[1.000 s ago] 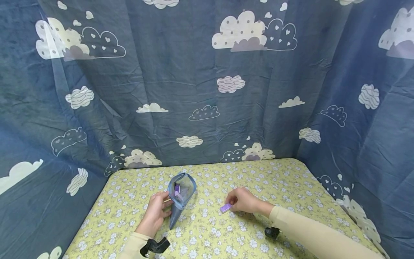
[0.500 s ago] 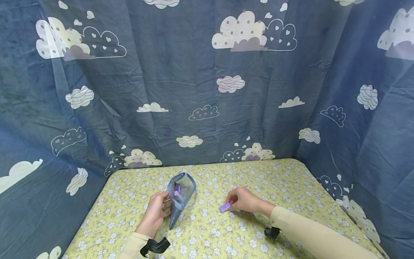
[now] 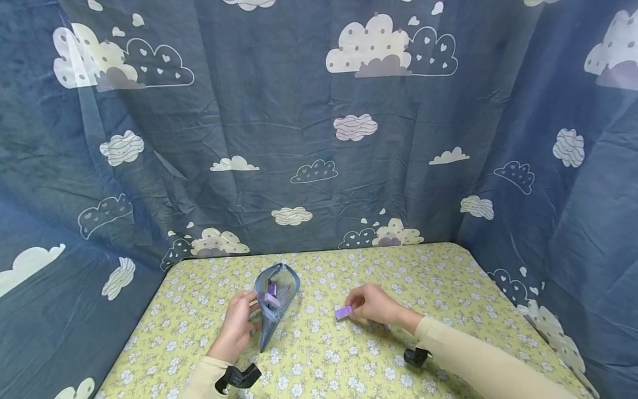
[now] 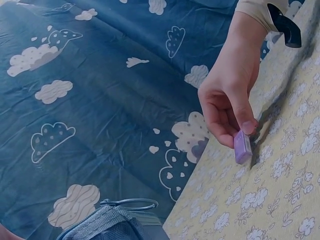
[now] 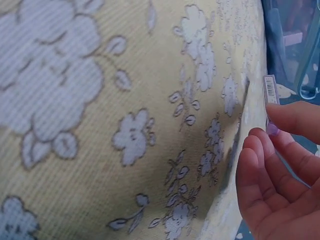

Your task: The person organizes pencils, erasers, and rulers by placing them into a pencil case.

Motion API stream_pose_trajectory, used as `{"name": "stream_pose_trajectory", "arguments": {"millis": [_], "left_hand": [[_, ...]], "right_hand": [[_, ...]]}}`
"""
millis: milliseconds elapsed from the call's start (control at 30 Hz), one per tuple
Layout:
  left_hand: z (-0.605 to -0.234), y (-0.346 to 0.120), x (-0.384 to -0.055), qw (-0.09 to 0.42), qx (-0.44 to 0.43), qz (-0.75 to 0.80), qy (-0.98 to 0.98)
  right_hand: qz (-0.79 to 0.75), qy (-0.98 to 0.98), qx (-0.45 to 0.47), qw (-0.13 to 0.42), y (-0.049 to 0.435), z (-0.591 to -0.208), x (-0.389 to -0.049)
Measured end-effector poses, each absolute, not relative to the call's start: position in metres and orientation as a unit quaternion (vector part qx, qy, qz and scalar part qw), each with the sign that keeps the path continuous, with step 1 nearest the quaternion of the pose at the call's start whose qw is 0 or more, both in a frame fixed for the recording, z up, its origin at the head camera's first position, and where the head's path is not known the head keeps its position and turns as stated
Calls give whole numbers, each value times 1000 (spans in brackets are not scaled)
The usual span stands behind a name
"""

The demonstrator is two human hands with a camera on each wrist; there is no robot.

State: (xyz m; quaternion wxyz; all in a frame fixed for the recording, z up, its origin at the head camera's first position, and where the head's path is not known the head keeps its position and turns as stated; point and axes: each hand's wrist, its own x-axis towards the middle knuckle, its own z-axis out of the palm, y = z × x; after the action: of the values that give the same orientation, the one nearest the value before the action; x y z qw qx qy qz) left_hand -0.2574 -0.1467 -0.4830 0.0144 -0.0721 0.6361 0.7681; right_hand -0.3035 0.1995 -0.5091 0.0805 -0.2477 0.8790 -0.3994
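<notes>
My left hand holds the near left side of a blue-grey zip pouch, which stands with its mouth unzipped and spread. Inside it lie a light purple block and a darker purple one. To the right, my right hand pinches a small purple block between thumb and fingers, a little above the cloth. A barcode label shows on this block in the right wrist view. Only the zipped rim of the pouch appears in the left wrist view.
A yellow flowered cloth covers the table. Dark blue cloud-printed curtains hang behind and at both sides. Both wrists carry black straps.
My right hand has moved slightly up and left with the purple block. The pouch has shifted a little leftward, and the light block inside shows more clearly.
</notes>
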Motion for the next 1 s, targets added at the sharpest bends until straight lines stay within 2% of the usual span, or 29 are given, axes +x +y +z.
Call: {"name": "stream_pose_trajectory", "arguments": {"millis": [367, 700, 1000], "left_hand": [[-478, -147, -259, 1, -77, 769, 634], [-477, -146, -260, 5, -85, 781, 618], [-477, -144, -258, 12, -80, 781, 619]], "right_hand": [[-410, 878, -239, 67, 197, -495, -308], [-419, 871, -252, 43, 187, -484, -312], [-410, 878, -244, 43, 174, -470, -312]]}}
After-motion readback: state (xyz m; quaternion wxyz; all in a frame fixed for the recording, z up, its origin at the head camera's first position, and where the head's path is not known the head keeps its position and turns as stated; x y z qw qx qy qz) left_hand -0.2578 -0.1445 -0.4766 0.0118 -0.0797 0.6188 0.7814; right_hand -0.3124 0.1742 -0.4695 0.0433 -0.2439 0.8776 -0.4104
